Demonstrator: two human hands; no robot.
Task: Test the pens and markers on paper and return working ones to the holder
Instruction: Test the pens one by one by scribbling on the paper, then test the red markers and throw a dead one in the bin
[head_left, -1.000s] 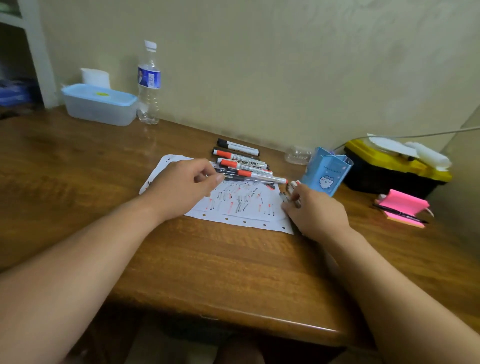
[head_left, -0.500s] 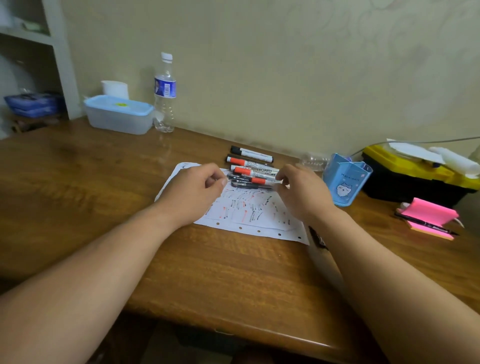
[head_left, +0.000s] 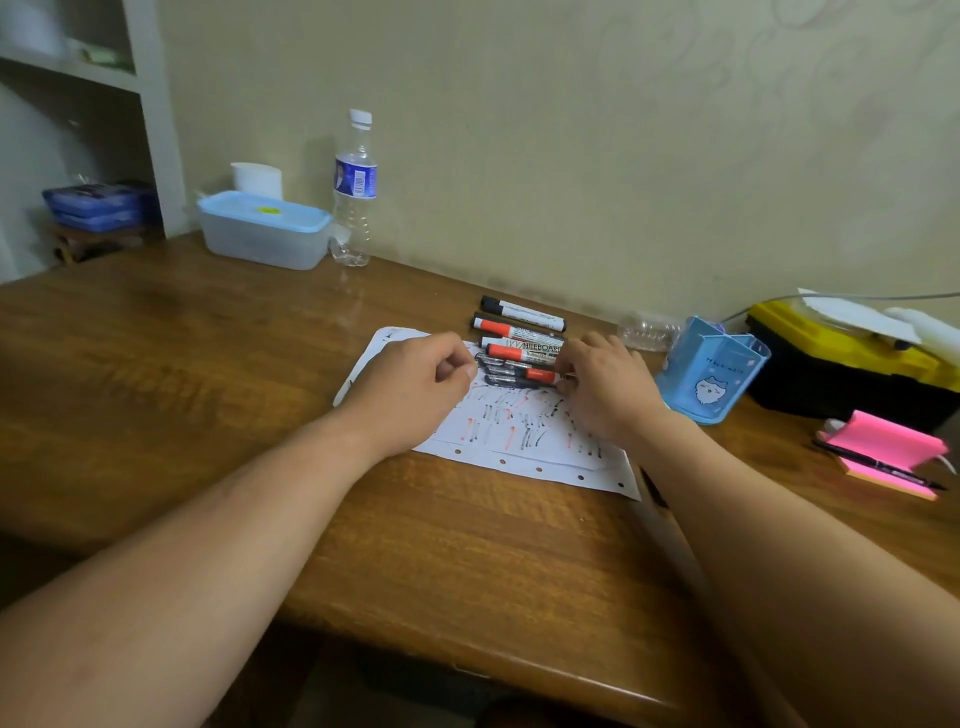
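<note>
Black-and-red pens (head_left: 511, 373) lie gripped between left hand (head_left: 410, 387) and right hand (head_left: 610, 392) fingers (head_left: 567, 383).

4 whiteboard markers (head_left: 522, 312), about 3 thin pens (head_left: 514, 375) (bunched, count unclear), 1 paper sheet (head_left: 519, 441), 1 blue holder (head_left: 711, 374), 1 water bottle (head_left: 355, 192), 1 lidded tub (head_left: 262, 234), 1 toolbox (head_left: 831, 364), 1 pink sticky pad (head_left: 883, 447), 1 black pen (head_left: 878, 464) on it.

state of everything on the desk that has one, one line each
water bottle: capped, upright
plastic container: lid on
markers: capped, lying flat
pens: bundled, held at both ends
left hand: pinching pens
right hand: pinching pens
paper: flat, scribbled
pen holder: upright, no pens showing
toolbox: closed
</note>
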